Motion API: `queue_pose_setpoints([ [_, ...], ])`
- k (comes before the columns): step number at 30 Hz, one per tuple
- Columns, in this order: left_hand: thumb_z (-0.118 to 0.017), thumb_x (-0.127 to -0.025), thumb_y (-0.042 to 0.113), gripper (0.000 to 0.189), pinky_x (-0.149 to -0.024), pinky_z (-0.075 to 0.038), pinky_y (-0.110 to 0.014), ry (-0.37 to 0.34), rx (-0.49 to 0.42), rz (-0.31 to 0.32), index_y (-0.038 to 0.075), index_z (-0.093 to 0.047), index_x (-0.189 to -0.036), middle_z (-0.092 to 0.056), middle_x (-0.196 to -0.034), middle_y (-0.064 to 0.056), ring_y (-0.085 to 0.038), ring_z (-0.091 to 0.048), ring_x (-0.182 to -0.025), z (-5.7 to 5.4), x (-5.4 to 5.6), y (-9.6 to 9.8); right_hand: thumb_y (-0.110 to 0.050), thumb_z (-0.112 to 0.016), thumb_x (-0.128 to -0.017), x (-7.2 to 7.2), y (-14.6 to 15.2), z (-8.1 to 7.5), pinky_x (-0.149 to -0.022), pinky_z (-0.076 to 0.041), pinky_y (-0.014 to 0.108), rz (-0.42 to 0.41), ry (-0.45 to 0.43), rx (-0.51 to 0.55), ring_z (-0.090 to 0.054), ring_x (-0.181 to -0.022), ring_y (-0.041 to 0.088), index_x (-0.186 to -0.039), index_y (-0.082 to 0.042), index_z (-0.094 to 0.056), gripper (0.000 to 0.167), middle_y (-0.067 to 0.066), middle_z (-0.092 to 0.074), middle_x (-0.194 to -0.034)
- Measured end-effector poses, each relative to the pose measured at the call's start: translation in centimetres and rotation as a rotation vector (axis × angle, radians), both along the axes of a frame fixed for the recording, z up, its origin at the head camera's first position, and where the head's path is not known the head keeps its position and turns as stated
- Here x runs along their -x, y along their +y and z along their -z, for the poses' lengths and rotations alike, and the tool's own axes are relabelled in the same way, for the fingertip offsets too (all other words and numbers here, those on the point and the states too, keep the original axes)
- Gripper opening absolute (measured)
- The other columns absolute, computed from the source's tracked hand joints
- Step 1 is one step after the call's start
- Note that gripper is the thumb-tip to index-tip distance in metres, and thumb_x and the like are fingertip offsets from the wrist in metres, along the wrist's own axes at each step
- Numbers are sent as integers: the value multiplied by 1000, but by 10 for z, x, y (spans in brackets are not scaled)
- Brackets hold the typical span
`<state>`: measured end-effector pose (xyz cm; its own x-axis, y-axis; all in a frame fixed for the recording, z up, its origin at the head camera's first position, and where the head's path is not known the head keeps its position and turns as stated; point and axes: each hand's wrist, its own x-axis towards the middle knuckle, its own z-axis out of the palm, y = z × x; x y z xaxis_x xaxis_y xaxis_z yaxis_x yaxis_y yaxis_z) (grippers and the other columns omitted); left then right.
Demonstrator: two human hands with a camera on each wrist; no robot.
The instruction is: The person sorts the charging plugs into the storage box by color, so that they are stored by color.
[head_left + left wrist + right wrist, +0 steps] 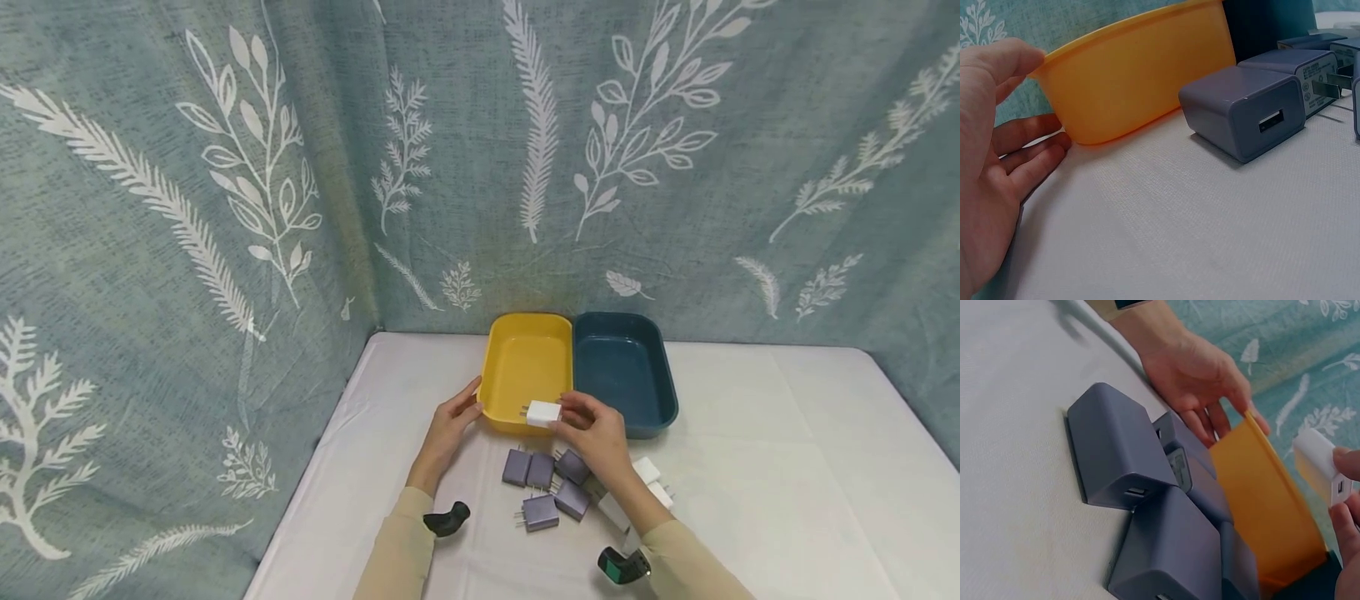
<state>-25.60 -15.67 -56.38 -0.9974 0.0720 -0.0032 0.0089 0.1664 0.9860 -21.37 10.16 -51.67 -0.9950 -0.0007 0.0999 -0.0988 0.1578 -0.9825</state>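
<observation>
My right hand (pixel 600 429) pinches a white USB wall charger (pixel 543 413) between thumb and fingers, over the near edge of the yellow tray (pixel 489 367). The charger's two metal prongs point left; its USB port (pixel 1340 487) faces the fingers in the right wrist view. At the tray's near left corner, my left hand (pixel 448 427) holds the side, thumb at the rim and other fingers low against the outer wall (pixel 1129 81). Several purple-grey chargers (pixel 540 512) lie in a loose group just in front of the tray.
A dark blue tray (pixel 670 392) stands against the yellow one on its right. More white chargers (pixel 646 470) lie on the white tablecloth (pixel 787 475), partly hidden under my right forearm. Patterned teal curtain (pixel 465 167) hangs behind and to the left of the table.
</observation>
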Motion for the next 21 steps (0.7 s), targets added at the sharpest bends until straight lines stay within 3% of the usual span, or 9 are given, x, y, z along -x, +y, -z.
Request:
queue_pose_setpoints([
  [12,-63,-93,34,51,-116,-33,-51,2,1,4,30,-50,-143,-45,-152,4,-27,-44,-139,-2,-2,0,1,-80,-75,4,-8,0,-86,-57,25,12,27,-22,-69,-104,28,-119,2,-65,47,16,-69,-115],
  [21,-62,-94,32,48,-116,-34,-47,-1,0,-2,33,-52,-141,-46,-150,9,-24,-44,-139,-2,-2,0,-1,-80,-75,7,-12,-4,-87,-57,25,14,24,-26,-68,-105,27,-117,-1,-66,44,16,-69,-117],
])
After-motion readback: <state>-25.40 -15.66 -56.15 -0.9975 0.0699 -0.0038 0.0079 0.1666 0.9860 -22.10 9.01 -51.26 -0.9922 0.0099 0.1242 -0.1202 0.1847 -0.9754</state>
